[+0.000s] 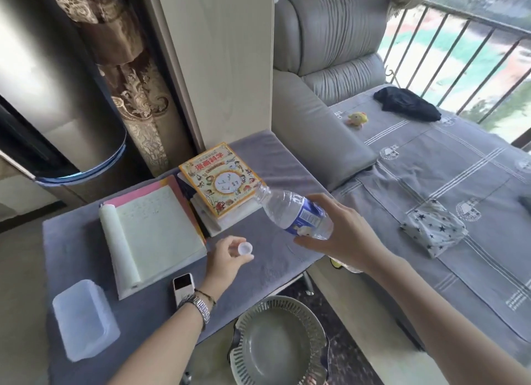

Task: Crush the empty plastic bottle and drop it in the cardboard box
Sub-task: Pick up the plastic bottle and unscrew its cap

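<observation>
Bottle (pixel 297 213), uncapped and tilted, is gripped around its labelled middle by the right hand (pixel 342 232) just right of the book (pixel 221 179). The left hand (pixel 227 258) pinches the cap (pixel 245 248) below the book.

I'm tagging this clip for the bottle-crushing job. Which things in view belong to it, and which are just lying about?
Job: plastic bottle in right hand; its cap in left hand. No cardboard box in view.

Lying about: open notebook, comic book, plastic container, bowl, small device.

Books (pixel 221 180) beside bare cloth (pixel 270 166)
</observation>
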